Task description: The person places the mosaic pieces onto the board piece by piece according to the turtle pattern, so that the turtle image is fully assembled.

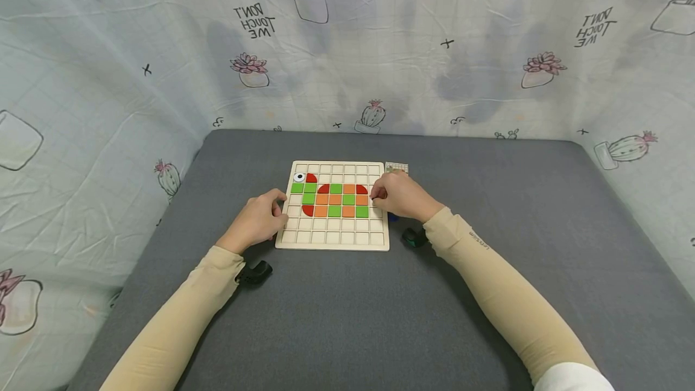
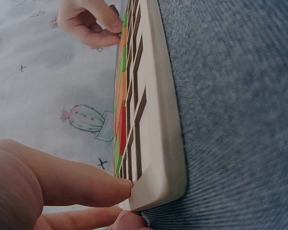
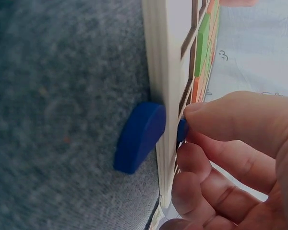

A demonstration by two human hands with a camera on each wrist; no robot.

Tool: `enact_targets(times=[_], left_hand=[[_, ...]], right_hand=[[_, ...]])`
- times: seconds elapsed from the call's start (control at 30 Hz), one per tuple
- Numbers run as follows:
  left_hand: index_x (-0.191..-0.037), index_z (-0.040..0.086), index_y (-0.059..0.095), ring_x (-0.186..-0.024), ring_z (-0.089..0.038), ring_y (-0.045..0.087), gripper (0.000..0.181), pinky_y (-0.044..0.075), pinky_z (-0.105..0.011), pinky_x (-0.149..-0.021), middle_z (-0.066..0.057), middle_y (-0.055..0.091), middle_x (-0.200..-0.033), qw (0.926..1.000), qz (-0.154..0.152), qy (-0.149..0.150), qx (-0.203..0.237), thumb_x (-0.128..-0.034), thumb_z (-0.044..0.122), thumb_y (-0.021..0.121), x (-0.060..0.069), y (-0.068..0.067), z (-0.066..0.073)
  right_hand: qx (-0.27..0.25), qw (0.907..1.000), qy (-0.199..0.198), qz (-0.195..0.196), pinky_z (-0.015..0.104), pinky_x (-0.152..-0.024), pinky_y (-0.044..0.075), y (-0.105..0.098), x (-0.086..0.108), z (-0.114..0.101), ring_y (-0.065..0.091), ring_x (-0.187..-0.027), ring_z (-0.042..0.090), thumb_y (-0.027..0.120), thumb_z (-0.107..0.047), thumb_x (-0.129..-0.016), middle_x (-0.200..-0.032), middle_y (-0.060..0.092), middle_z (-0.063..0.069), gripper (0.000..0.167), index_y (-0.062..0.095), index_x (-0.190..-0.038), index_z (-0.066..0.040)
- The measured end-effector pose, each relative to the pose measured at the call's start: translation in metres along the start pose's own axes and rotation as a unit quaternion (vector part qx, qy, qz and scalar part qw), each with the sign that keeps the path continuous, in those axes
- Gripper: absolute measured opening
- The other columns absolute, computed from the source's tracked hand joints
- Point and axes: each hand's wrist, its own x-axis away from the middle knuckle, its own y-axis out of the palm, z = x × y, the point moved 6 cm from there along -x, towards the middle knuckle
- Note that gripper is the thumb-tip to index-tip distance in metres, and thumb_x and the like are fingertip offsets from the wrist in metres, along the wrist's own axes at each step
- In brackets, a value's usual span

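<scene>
A pale wooden grid board [image 1: 331, 238] lies on the grey table, with green, orange and red tiles and a round white-and-black eye piece [image 1: 299, 178] forming a figure in its cells. At the board's left edge, my left hand [image 1: 257, 219] grips the rim, thumb on top and fingers against the side. My right hand [image 1: 404, 195] pinches a small blue piece [image 3: 182, 130] between thumb and index finger over the right-hand cells. The fingertips hide part of that piece. Another blue piece, with one rounded side [image 3: 140, 138], lies beside the board's right edge.
A small printed card [image 1: 397, 166] lies at the board's upper right corner, partly behind the right hand. Dark wrist devices [image 1: 255, 273] show under both sleeves. A printed curtain [image 1: 347, 47] hangs behind the grey table [image 1: 336, 318] and along its sides.
</scene>
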Motion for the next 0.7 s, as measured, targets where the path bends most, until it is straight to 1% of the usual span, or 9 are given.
enact_targets(times=[0.13,0.27,0.4,0.57,0.7], left_hand=[[-0.140,-0.003,0.053,-0.053,-0.015,0.057,0.044,0.043,-0.032,-0.052,-0.009,0.060,-0.087,1.0000,-0.001,0.000,0.000,-0.0986,0.011,0.060,0.000,0.000,0.000],[-0.140,-0.003,0.053,-0.053,-0.015,0.056,0.044,0.042,-0.032,-0.053,-0.009,0.059,-0.087,1.0000,-0.001,0.001,0.000,-0.0986,0.011,0.060,0.000,0.000,-0.001],[-0.139,-0.003,0.054,-0.054,-0.015,0.055,0.044,0.041,-0.031,-0.053,-0.009,0.059,-0.087,1.0000,-0.001,0.002,-0.001,-0.0985,0.011,0.060,0.000,0.001,-0.001],[-0.139,-0.003,0.054,-0.055,-0.014,0.055,0.044,0.039,-0.031,-0.053,-0.009,0.059,-0.087,1.0000,-0.001,0.005,-0.004,-0.0980,0.010,0.060,0.000,0.000,-0.001],[-0.139,-0.003,0.054,-0.054,-0.015,0.055,0.044,0.040,-0.031,-0.053,-0.009,0.060,-0.086,1.0000,-0.002,0.004,-0.003,-0.0977,0.010,0.060,0.000,0.000,-0.001]], right_hand=[[-0.002,1.0000,0.004,0.000,0.038,-0.080,0.057,0.000,0.000,-0.001,0.068,-0.082,0.019,0.074,-0.005,-0.093,-0.092,0.076,0.007,0.008,0.080,-0.098,-0.007],[0.001,1.0000,-0.002,0.004,0.037,-0.079,0.055,0.000,0.001,-0.001,0.065,-0.079,0.017,0.076,-0.007,-0.092,-0.089,0.075,0.005,0.007,0.080,-0.097,-0.008],[-0.011,0.9999,0.003,0.012,0.037,-0.076,0.052,-0.003,0.004,-0.001,0.061,-0.077,0.017,0.074,-0.009,-0.093,-0.086,0.073,0.004,0.008,0.079,-0.098,-0.008],[-0.019,0.9991,0.021,0.032,0.038,-0.073,0.052,-0.011,0.014,0.002,0.060,-0.076,0.017,0.070,-0.012,-0.096,-0.089,0.071,0.006,0.011,0.078,-0.103,-0.006],[-0.025,0.9988,0.034,0.026,0.036,-0.071,0.051,-0.013,0.025,0.006,0.059,-0.074,0.016,0.069,-0.009,-0.095,-0.090,0.068,0.006,0.010,0.076,-0.102,-0.006]])
